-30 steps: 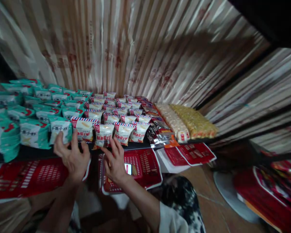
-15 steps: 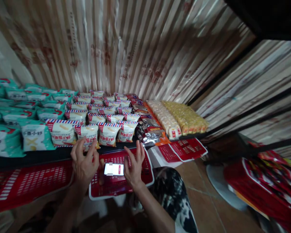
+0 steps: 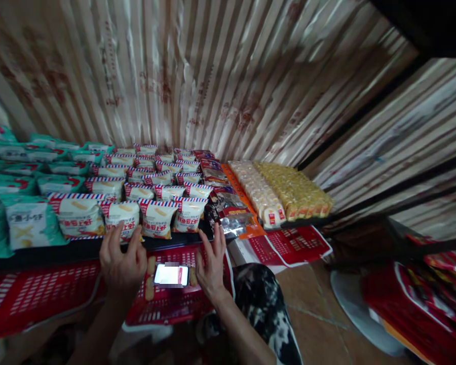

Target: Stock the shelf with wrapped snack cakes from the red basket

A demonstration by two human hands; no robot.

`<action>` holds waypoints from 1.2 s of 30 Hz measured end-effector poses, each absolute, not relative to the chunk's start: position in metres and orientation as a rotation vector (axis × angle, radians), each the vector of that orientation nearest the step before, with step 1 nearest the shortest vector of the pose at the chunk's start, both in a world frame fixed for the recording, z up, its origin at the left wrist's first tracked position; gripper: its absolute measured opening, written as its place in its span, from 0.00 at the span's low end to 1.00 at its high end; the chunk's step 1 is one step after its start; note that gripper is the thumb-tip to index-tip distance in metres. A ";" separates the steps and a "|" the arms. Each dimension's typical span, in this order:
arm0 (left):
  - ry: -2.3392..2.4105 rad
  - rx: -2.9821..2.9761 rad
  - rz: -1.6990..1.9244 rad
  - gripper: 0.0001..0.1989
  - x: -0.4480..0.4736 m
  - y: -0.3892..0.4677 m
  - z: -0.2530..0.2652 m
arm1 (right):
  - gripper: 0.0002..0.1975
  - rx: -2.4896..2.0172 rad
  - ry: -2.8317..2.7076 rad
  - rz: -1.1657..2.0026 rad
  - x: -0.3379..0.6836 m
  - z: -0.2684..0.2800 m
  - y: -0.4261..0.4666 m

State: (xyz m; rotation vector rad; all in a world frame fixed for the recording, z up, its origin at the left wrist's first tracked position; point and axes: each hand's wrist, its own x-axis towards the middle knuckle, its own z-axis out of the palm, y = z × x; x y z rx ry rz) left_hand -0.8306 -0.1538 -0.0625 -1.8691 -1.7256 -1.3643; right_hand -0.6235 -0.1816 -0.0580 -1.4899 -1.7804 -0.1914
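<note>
My left hand (image 3: 123,261) is open in front of the shelf, its fingertips overlapping the lower part of a white snack bag (image 3: 119,218) with a red-and-blue striped top. Whether they touch the bag I cannot tell. My right hand (image 3: 212,268) is raised and open by the shelf edge, below a dark and silver packet (image 3: 231,215), holding nothing. Between the hands shows a phone (image 3: 171,275) with a bright screen, above a red basket (image 3: 152,317). Finger-like tan shapes (image 3: 149,289) border the phone on both sides; what they belong to is unclear.
Teal snack bags (image 3: 34,223) fill the shelf's left part. To the right lie pale packs (image 3: 256,190) and yellow packs (image 3: 294,187). Another red basket (image 3: 34,291) hangs low on the left. A red container of packets (image 3: 414,304) stands at right, and corrugated sheeting (image 3: 197,76) rises behind.
The view has shifted, so the shelf goods appear further left and slightly lower. Both hands stay open, the left fingers still before the striped bags. The phone remains between them.
</note>
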 end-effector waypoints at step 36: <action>-1.286 -2.332 -1.016 0.22 -0.766 -0.163 -0.091 | 0.27 -1.683 -1.396 0.002 -0.539 -0.063 -0.179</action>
